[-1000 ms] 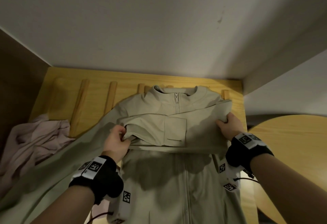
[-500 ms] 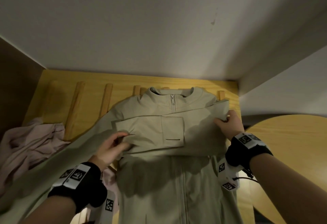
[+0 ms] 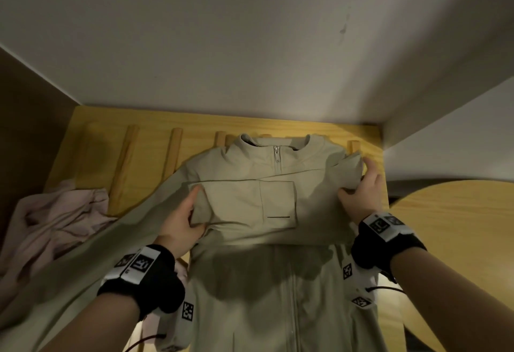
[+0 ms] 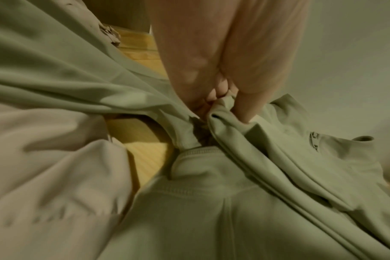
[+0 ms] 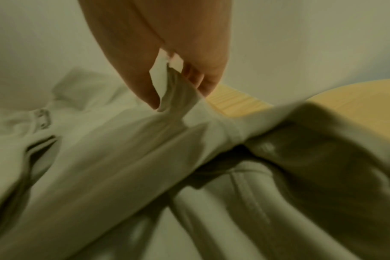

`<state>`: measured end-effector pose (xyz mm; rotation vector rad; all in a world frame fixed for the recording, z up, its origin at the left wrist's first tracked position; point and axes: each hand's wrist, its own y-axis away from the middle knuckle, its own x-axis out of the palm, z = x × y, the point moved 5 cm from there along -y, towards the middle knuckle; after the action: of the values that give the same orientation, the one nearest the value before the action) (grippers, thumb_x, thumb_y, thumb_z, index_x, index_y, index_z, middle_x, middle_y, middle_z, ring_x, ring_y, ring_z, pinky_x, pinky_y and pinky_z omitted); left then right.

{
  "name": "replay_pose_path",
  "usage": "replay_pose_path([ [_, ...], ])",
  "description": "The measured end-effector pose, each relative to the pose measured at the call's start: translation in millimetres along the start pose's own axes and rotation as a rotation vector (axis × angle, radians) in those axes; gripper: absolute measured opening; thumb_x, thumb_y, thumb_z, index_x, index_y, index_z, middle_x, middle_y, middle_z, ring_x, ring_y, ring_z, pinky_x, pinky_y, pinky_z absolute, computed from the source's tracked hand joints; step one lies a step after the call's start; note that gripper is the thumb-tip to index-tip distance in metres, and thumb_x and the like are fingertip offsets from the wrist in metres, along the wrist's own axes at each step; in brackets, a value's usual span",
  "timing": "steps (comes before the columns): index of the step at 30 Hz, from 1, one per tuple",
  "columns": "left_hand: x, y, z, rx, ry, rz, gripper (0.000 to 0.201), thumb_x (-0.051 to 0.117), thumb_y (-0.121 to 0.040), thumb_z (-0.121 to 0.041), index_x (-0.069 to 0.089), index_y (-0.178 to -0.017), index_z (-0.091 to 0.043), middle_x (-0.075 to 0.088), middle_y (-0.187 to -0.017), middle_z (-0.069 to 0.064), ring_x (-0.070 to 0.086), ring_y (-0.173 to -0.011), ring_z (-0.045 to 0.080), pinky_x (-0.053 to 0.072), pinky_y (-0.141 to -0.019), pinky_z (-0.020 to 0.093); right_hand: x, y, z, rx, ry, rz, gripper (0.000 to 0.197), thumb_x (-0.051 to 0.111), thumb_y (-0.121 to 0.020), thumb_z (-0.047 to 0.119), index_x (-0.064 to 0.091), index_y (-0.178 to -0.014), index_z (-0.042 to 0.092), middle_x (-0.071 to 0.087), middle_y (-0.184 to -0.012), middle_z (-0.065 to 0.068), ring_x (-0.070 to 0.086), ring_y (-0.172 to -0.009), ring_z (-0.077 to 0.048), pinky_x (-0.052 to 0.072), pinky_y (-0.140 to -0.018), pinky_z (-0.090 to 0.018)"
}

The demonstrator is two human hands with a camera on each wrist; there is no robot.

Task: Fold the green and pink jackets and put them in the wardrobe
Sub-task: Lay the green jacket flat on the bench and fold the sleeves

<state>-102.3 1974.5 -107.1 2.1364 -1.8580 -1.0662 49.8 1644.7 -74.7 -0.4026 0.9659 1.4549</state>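
Soft green cloth, half folded on a slatted wooden bench.

Pink jacket (image 3: 55,221) lies crumpled at the left; the left hand (image 3: 180,223) pinches the cuff of the sleeve folded across the green jacket (image 3: 250,201), the right hand (image 3: 361,195) pinches its shoulder fold. Light and limp, I judge; best held at seams and fold edges, or it slumps.

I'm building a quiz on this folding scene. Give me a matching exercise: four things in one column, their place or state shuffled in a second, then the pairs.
1. green jacket
2. pink jacket
3. left hand
4. right hand

a. crumpled at far left
b. pinches the fold's right edge
c. spread on the slats, sleeve folded across the chest
d. grips the folded sleeve's left end

Pairs: 1-c, 2-a, 3-d, 4-b
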Motion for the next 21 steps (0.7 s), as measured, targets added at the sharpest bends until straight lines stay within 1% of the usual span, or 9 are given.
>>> replay_pose_path([
  [2, 2.4, 1.6, -1.1, 0.033, 0.084, -0.002, 0.094, 0.071, -0.078, -0.003, 0.014, -0.149, -0.025, 0.048, -0.134, -0.002, 0.048, -0.122, 0.013, 0.037, -0.106, 0.033, 5.0, 7.9, 12.2, -0.065, 0.133, -0.031, 0.083, 0.063, -0.077, 0.010, 0.019, -0.145, 0.027, 0.025, -0.141, -0.017, 0.025, -0.131, -0.034, 0.023, -0.110, -0.043],
  [4, 0.2, 3.6, 3.4, -0.023, 0.167, -0.094, 0.097, 0.079, -0.072, -0.011, 0.017, -0.146, -0.022, 0.044, -0.132, -0.003, 0.047, -0.117, 0.013, 0.037, -0.102, 0.030, 17.2, 12.6, 22.3, -0.137, 0.335, 0.029, 0.077, 0.062, -0.079, 0.018, 0.023, -0.143, 0.034, 0.010, -0.150, -0.011, 0.009, -0.139, -0.032, 0.012, -0.115, -0.049],
  [6, -6.2, 6.4, 11.6, -0.148, 0.134, -0.220, 0.085, 0.081, -0.070, -0.024, 0.030, -0.138, -0.021, 0.050, -0.117, 0.001, 0.051, -0.107, 0.016, 0.038, -0.092, 0.027, 33.2, 17.7, 30.1, -0.243, 0.468, 0.124, 0.064, 0.060, -0.082, 0.030, 0.031, -0.138, 0.038, -0.002, -0.154, -0.002, -0.006, -0.142, -0.026, -0.002, -0.114, -0.051],
  [8, -9.7, 8.9, 17.9, -0.234, 0.012, -0.236, 0.066, 0.079, -0.072, -0.029, 0.043, -0.126, -0.016, 0.057, -0.103, 0.004, 0.055, -0.096, 0.019, 0.039, -0.085, 0.025, 47.8, 25.8, 35.8, -0.324, 0.500, 0.172, 0.055, 0.060, -0.083, 0.038, 0.039, -0.134, 0.039, -0.004, -0.155, 0.001, -0.010, -0.142, -0.022, -0.006, -0.113, -0.050],
  [10, -8.7, 9.3, 19.4, -0.264, -0.074, -0.156, 0.049, 0.076, -0.076, -0.021, 0.051, -0.117, -0.010, 0.059, -0.098, 0.006, 0.054, -0.090, 0.018, 0.040, -0.081, 0.025, 61.7, 33.7, 35.9, -0.330, 0.526, 0.230, 0.059, 0.060, -0.082, 0.045, 0.036, -0.136, 0.040, -0.008, -0.155, 0.002, -0.013, -0.142, -0.023, -0.005, -0.113, -0.053],
  [13, -6.0, 11.1, 15.4, -0.229, 0.049, -0.070, 0.036, 0.071, -0.078, -0.003, 0.051, -0.106, -0.012, 0.063, -0.100, 0.010, 0.061, -0.096, 0.024, 0.046, -0.087, 0.030, 76.2, 40.1, 27.7, -0.242, 0.549, 0.387, 0.071, 0.058, -0.079, 0.057, 0.023, -0.140, 0.044, -0.015, -0.154, 0.005, -0.017, -0.142, -0.027, -0.006, -0.110, -0.059],
  [15, -4.8, 13.8, 10.8, -0.200, 0.121, -0.039, 0.050, 0.067, -0.078, 0.005, 0.048, -0.120, -0.011, 0.064, -0.108, 0.012, 0.060, -0.105, 0.026, 0.046, -0.093, 0.032, 77.5, 41.3, 23.0, -0.193, 0.526, 0.446, 0.076, 0.059, -0.077, 0.059, 0.018, -0.141, 0.047, -0.015, -0.154, 0.007, -0.016, -0.142, -0.027, -0.004, -0.110, -0.061],
  [17, -5.9, 14.8, 6.2, -0.172, 0.109, -0.033, 0.070, 0.069, -0.076, 0.003, 0.037, -0.136, -0.014, 0.059, -0.120, 0.008, 0.056, -0.113, 0.024, 0.044, -0.099, 0.034, 70.4, 38.6, 22.7, -0.194, 0.525, 0.396, 0.077, 0.059, -0.078, 0.058, 0.018, -0.141, 0.044, -0.009, -0.155, 0.006, -0.011, -0.143, -0.025, -0.002, -0.111, -0.060],
  [21, -28.7, 2.7, -0.9, -0.198, -0.136, -0.168, 0.084, 0.072, -0.079, -0.024, 0.021, -0.146, -0.022, 0.034, -0.145, 0.009, 0.040, -0.129, 0.029, 0.035, -0.107, 0.043, 38.8, 20.9, 21.9, -0.136, 0.483, 0.155, 0.070, 0.053, -0.086, 0.046, 0.017, -0.144, 0.033, 0.004, -0.156, 0.000, 0.000, -0.143, -0.024, 0.002, -0.114, -0.054],
])
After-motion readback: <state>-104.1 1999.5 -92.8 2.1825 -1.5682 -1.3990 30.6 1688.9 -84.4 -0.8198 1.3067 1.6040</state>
